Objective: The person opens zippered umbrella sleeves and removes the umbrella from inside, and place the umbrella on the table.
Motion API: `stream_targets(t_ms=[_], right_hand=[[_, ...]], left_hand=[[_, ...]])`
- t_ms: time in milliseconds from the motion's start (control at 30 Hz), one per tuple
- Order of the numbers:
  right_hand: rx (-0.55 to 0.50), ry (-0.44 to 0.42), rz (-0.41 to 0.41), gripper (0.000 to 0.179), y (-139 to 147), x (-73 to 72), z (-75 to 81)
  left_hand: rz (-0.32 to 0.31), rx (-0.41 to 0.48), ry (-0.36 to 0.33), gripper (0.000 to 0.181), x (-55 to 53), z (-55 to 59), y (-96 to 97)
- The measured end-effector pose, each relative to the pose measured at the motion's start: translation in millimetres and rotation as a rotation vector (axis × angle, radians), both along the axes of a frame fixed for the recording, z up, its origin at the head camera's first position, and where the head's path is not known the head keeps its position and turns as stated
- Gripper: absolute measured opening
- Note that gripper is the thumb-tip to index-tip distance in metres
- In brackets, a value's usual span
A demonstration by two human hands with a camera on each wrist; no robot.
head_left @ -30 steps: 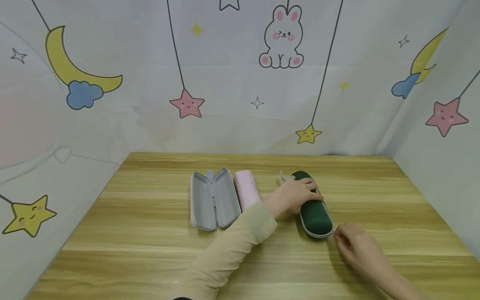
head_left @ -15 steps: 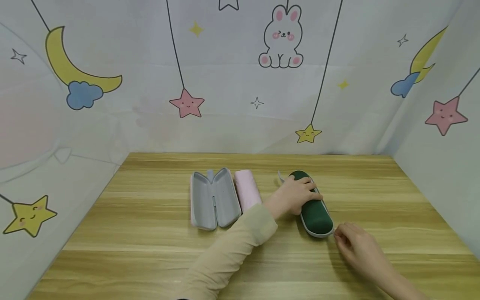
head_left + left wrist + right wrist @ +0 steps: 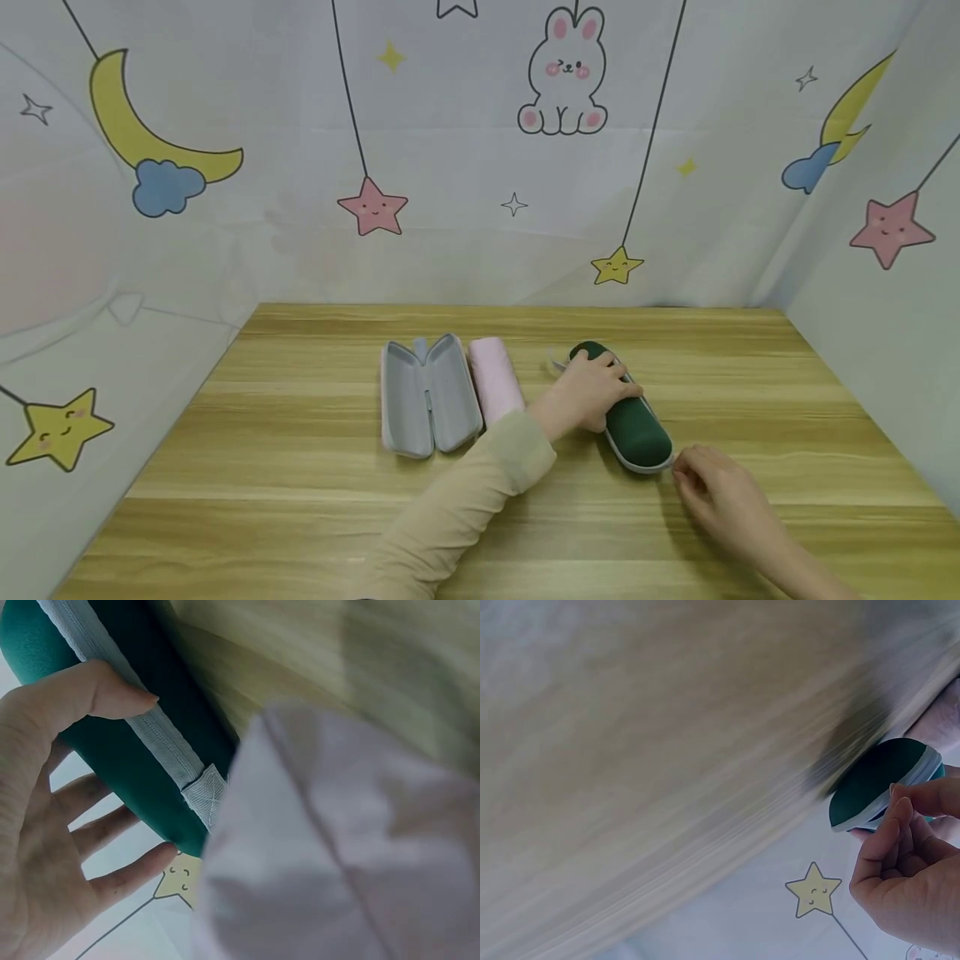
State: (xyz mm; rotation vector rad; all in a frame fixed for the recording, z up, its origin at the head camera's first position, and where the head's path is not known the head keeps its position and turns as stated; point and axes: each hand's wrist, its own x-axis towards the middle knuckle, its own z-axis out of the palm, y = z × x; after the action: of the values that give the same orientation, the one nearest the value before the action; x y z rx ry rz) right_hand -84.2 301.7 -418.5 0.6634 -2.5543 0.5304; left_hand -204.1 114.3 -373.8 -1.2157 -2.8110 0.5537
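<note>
A dark green oblong zip case (image 3: 639, 432) with a pale grey zipper band lies on the table. My left hand (image 3: 581, 398) grips its far half; in the left wrist view the thumb (image 3: 112, 694) lies across the zipper band and the other fingers spread along the opposite side. At the near end, my right hand (image 3: 720, 492) pinches at the end of the zipper band with thumb and forefinger, the other fingers curled, as the right wrist view shows close to the green case (image 3: 877, 776). What sits between those fingertips is mostly hidden.
Left of the green case stands a hinged case (image 3: 453, 400) spread wide, its grey lining showing. Beside it lies a pale pink rounded case (image 3: 495, 375), partly behind my left sleeve (image 3: 465, 500). A printed curtain (image 3: 450, 267) borders the wooden table (image 3: 262, 517).
The green case has turned slightly, its far end shifting left and its near end right. My right hand has followed a little to the right, and the left keeps its grip.
</note>
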Motion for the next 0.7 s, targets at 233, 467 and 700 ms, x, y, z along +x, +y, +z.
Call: stream_targets(t_ms=[233,467,700], right_hand=[[-0.011,-0.009,-0.02,0.026,4.0,0.7,0.4],[-0.005,-0.012,-0.036,0.025,9.7,-0.3,0.9],[-0.003,-0.039,-0.048,0.024,12.1,-0.2,1.3]], left_hand=[[0.02,0.013,-0.003,0.064,1.6,0.8,0.8],[0.026,0.031,-0.012,0.066,1.7,2.8,0.2],[0.022,0.051,0.001,0.066,0.9,1.5,-0.3]])
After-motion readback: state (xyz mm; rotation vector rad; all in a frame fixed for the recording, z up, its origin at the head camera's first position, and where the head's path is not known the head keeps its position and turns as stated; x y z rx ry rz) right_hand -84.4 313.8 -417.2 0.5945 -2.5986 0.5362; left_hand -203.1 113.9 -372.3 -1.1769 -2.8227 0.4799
